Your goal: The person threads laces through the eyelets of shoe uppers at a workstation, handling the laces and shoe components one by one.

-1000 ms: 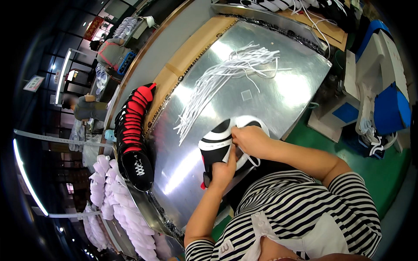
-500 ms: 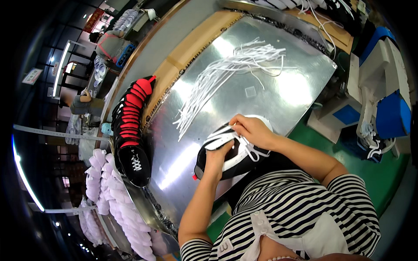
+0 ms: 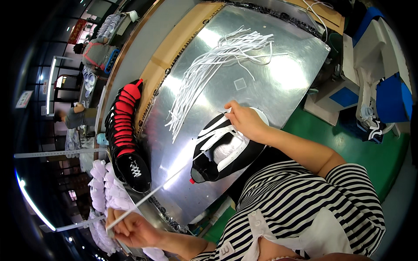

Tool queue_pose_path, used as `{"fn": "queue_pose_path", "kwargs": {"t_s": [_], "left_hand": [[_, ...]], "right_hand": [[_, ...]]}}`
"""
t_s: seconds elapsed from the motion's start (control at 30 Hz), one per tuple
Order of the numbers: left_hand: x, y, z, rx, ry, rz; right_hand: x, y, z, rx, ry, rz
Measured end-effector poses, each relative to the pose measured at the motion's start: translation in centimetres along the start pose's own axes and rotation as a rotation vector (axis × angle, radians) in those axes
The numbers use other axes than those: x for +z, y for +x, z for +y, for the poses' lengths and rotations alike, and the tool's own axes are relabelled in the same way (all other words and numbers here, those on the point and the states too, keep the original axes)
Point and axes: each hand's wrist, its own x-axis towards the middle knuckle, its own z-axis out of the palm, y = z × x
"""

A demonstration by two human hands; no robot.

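A black shoe upper [image 3: 244,160] with white stripes and a red heel tab lies on the metal tabletop close to my body, its opening facing up. My right hand [image 3: 247,123] is closed in a pinch on the far edge of its white-striped lacing part. From the opening a white shoelace [image 3: 170,179] runs taut toward the lower left. Its other end is gripped in the closed fingers of my left hand [image 3: 133,228], held out beyond the table's left edge. What lies under my right fingertips is hidden.
A bundle of loose white laces [image 3: 204,74] spreads over the metal tabletop [image 3: 300,56]. On the left stands a row of nested black-and-red shoe uppers [image 3: 124,126]. White padded pieces [image 3: 109,182] hang beyond the edge. A beige-and-blue machine [image 3: 348,87] stands at right. People work in the background.
My left hand has left the shoe opening and swung far to the lower left, drawing the shoelace out straight. The bow-like loop over the shoe is gone. My right hand stays at the upper.
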Motion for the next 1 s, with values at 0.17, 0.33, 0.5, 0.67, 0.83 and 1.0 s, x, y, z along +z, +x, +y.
{"fn": "queue_pose_path", "kwargs": {"t_s": [0.17,0.33,0.5,0.67,0.83,1.0], "left_hand": [[-6.1,-5.1,-10.7,-0.400,1.622,-0.001],[-8.9,-7.0,-16.5,-0.172,2.089,-0.374],[-10.0,-7.9,-16.6,-0.261,1.900,-0.174],[-9.7,-7.5,-16.2,-0.339,1.692,-0.037],[-9.9,-7.7,-16.2,-0.321,1.742,-0.095],[-9.7,-7.2,-16.8,-0.384,1.754,-0.106]], "right_hand": [[0.3,0.1,-0.2,-0.056,0.068,0.022],[-1.8,-0.6,-1.9,-0.057,0.395,-0.040],[-3.8,-4.9,-3.1,-0.146,0.319,-0.156],[-4.4,-8.8,-2.8,0.354,0.697,-0.400],[-4.6,-7.4,-4.1,0.272,0.927,-0.387],[-4.7,-5.3,-3.1,-0.107,0.161,-0.208]]}}
